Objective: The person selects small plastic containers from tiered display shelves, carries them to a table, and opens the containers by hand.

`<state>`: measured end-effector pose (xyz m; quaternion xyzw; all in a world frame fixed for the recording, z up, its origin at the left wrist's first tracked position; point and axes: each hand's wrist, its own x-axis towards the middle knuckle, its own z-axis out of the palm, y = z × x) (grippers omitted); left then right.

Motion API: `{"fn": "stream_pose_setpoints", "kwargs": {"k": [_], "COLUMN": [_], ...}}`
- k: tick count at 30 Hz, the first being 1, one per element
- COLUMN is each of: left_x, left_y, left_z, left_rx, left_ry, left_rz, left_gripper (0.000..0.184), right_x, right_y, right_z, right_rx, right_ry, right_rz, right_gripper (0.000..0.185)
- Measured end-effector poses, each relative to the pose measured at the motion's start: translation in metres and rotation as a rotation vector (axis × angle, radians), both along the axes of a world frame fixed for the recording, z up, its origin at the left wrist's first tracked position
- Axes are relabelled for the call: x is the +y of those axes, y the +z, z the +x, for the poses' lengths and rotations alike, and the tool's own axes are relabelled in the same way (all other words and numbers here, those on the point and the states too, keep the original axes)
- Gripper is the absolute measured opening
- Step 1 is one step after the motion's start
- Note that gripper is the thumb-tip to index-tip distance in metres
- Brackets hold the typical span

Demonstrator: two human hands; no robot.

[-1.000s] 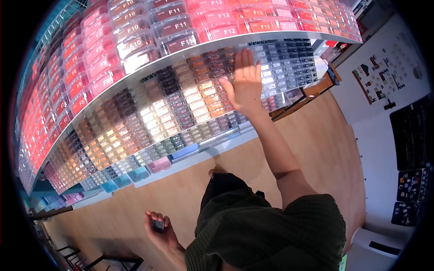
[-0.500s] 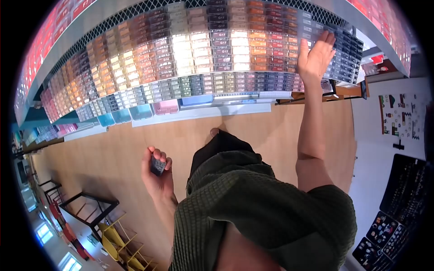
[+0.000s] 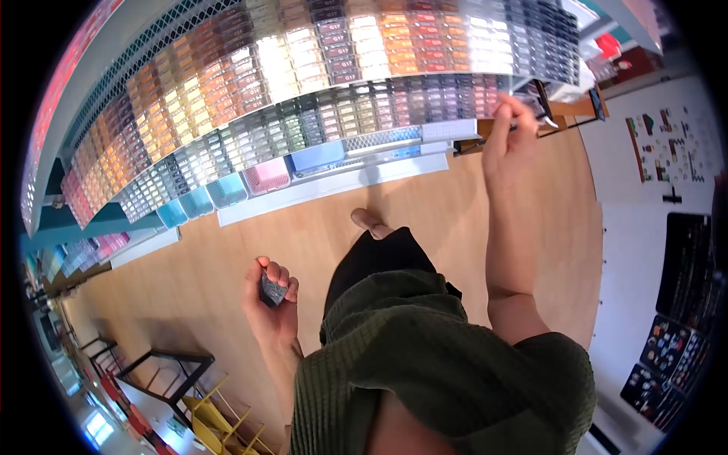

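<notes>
My left hand (image 3: pixel 273 307) is out over the floor, fingers curled around a small clear box (image 3: pixel 273 290) with dark grey speckled contents. My right hand (image 3: pixel 512 140), slightly blurred, reaches forward to the right end of the lower row of small boxes (image 3: pixel 409 106). Its fingers are bent and drawn together; whatever may be between them cannot be made out. Above that row rises a wide display of small labelled clear boxes (image 3: pixel 334 49) in orange, brown, red, white and dark grey columns.
Below the display hang blue baskets (image 3: pixel 227 189), a pink basket (image 3: pixel 267 176) and a blue tray (image 3: pixel 318 157). A brown wooden unit (image 3: pixel 572 106) stands at right. Behind on the left are a black-framed table (image 3: pixel 171 371) and yellow chairs (image 3: pixel 208 425). Dark panels (image 3: pixel 686 265) line the right wall.
My right hand has come down from the dark grey columns to the lower row, its spread fingers now drawn together. The left hand keeps its box. The view has shifted slightly.
</notes>
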<state>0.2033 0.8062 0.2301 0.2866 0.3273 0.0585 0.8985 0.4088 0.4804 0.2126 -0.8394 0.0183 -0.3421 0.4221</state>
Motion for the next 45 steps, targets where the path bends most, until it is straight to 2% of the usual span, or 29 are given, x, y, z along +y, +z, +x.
{"fn": "stream_pose_setpoints", "kwargs": {"k": [3,7,13,16,18,20,22,24,30,34,39,45], "left_x": [0.004,0.003,0.0,-0.007,-0.011,-0.026,-0.024,-0.033,-0.059,-0.074,-0.079,-0.085], "left_y": [-0.003,-0.012,-0.046,-0.063,-0.077,-0.079,-0.099,-0.101,-0.072,-0.04,-0.007,0.01], "left_z": [-0.03,-0.07,-0.126,-0.141,-0.14,-0.12,-0.111,-0.096,-0.079,-0.073,-0.057,-0.014], "left_rx": [-0.044,0.021,0.15,0.085,0.145,0.243,-0.094,-0.19,-0.264,-0.293,-0.409,-0.549], "left_ry": [-0.091,-0.102,-0.115,-0.147,-0.112,0.118,0.031,0.098,0.262,0.313,0.339,0.286], "left_rz": [-0.018,-0.095,-0.211,-0.251,-0.263,-0.27,-0.2,-0.121,-0.018,0.067,0.122,0.039], "left_gripper": [0.025,0.041,0.047,0.046,0.045,0.045,0.05,0.056,0.062,0.061,0.059,0.059], "right_x": [-0.002,0.015,0.04,0.049,0.056,0.066,0.073,0.08,0.049,0.036,0.038,0.031], "right_y": [-0.034,-0.068,-0.094,-0.104,-0.107,-0.121,-0.123,-0.126,-0.131,-0.126,-0.111,-0.09], "right_z": [-0.051,-0.119,-0.168,-0.173,-0.166,-0.168,-0.173,-0.168,-0.175,-0.159,-0.139,-0.142], "right_rx": [-0.098,0.002,0.024,0.126,0.146,0.188,0.256,0.253,0.273,0.223,0.128,0.187], "right_ry": [0.039,0.192,0.362,0.472,0.517,0.607,0.758,0.886,1.103,1.189,1.242,1.187], "right_rz": [-0.112,-0.201,-0.428,-0.362,-0.395,-0.388,-0.35,-0.311,-0.264,-0.337,-0.32,-0.385], "right_gripper": [0.011,0.015,0.017,0.017,0.017,0.016,0.014,0.014,0.01,0.013,0.016,0.011]}}
